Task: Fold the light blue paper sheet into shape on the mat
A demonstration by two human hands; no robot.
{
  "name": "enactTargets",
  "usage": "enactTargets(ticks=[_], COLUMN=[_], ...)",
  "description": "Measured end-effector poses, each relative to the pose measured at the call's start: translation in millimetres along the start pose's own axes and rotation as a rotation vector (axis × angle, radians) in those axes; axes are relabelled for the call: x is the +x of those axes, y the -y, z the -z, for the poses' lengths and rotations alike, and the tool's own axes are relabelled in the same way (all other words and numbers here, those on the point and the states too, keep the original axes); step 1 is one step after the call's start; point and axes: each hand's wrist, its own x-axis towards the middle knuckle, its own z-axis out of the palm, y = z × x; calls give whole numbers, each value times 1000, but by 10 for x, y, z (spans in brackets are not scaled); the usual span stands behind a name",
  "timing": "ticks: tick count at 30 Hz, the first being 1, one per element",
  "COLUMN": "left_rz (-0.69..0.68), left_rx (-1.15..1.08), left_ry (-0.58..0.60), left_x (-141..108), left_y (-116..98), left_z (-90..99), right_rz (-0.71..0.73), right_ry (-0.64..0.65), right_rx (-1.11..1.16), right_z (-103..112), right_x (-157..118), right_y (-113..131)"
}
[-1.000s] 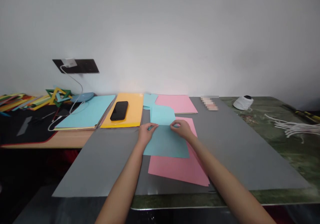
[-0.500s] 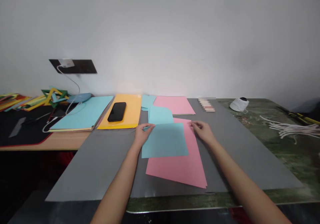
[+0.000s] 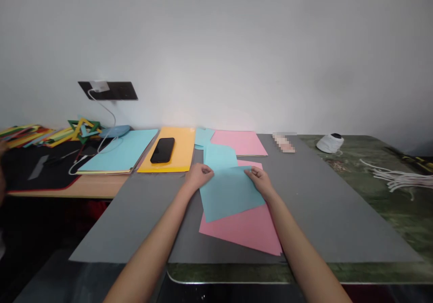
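A light blue sheet of paper [image 3: 232, 195] hangs slightly tilted between my two hands. At its upper left corner, my left hand [image 3: 199, 176] is closed in a pinch. My right hand [image 3: 260, 180] pinches the upper right corner between thumb and fingers. Under it lie pink sheets [image 3: 241, 233] on the grey mat, their upper part mostly covered. Just beyond the held sheet rests more blue paper [image 3: 219, 155], with one rounded corner. Behind that are a small blue piece [image 3: 203, 136] and a stack of pink paper [image 3: 240, 142].
A black phone [image 3: 163, 150] lies on a yellow folder [image 3: 182, 152]. Left of it is a stack of blue sheets [image 3: 118, 154] with a white cable across. Paper strips [image 3: 30, 136] lie far left. To the right are a white roll [image 3: 329, 143] and white cords [image 3: 399, 176].
My right hand has moved left and now grips the blue sheet's right corner. The sheet has shifted slightly right and tilted. A blurred part of a person appears at the left edge.
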Motion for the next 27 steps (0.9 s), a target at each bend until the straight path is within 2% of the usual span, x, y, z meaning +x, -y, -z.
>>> enactTargets(ticks=[4,8,11,15,17,19,21,23,25,27], left_rz=[-71,-94,-90,-57,-52,-71,-123,-210,-278,-280], left_rx=[-82,-79,-21,-59,-75,-72,-38,60,149,154], left_ry=[118,134,114,195,138,18,-83,-129,-83,23], left_x=[116,150,91,-14,-28,-6,41,97,147,188], left_y=[-99,-126,-64,48,49,-10,-121,-254,-371,-444], left_z=[-21,-22,91,335,430,468,438,354,241,127], right_rz=[5,-13,-35,-53,-39,-21,-16,-9,-3,-8], right_ry=[15,-29,-99,-122,-97,-67,-44,-23,-3,8], right_rx=[45,116,166,203,184,153,125,111,130,168], right_z=[-21,-2,44,78,69,51,34,23,20,20], right_x=[-23,-21,0,17,12,-1,-17,-30,-34,-30], right_y=[23,2,-35,-56,-43,-21,3,19,24,19])
